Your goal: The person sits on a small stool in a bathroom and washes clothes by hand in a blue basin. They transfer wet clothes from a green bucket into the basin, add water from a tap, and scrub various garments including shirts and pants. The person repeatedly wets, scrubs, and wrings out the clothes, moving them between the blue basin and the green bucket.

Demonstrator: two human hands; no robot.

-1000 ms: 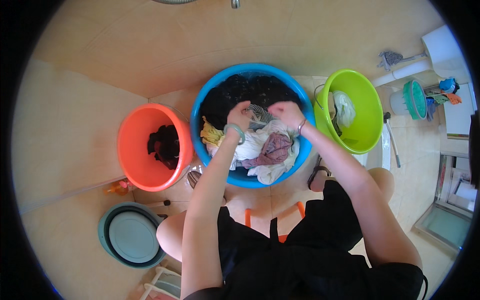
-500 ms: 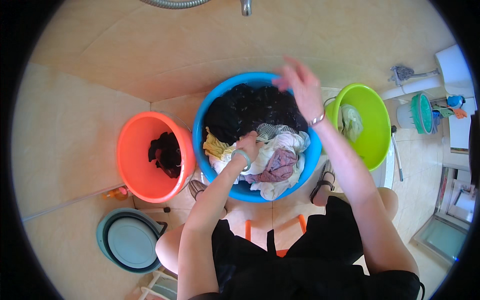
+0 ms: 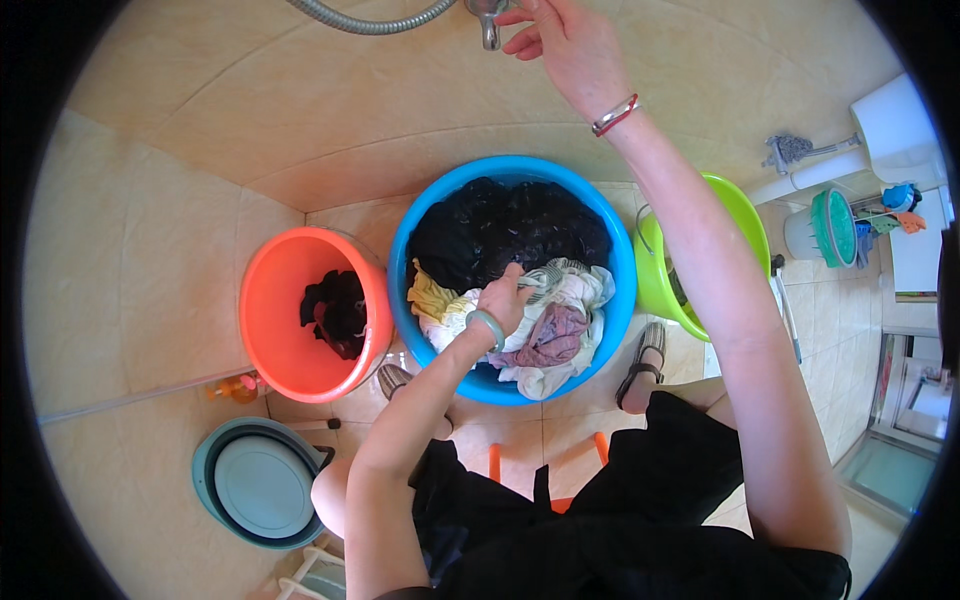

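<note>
A large blue basin (image 3: 618, 335) stands before me, holding wet black clothes (image 3: 500, 225) at its far side and light-coloured laundry nearer to me. My left hand (image 3: 505, 300), with a pale bangle at the wrist, is closed on a grey striped cloth (image 3: 550, 278) in the basin. Around it lie white cloth (image 3: 585, 290), a mauve cloth (image 3: 555, 335) and a yellow cloth (image 3: 430, 293). Stretched up to the wall, my right hand (image 3: 575, 55) is open beside the metal tap (image 3: 490, 30), its fingers apart. Whether a fingertip touches the tap I cannot tell.
At left stands an orange bucket (image 3: 265, 325) with dark cloth inside; below it is a grey folding basin (image 3: 205, 480). My right arm partly hides a lime-green bucket (image 3: 652, 285). A metal shower hose (image 3: 375, 22) hangs near the tap. An orange stool (image 3: 601, 448) shows between my legs.
My right hand has moved up and away from above the basin to the tap. My left hand stays on the laundry, slightly shifted. The view has tilted a little toward the wall.
</note>
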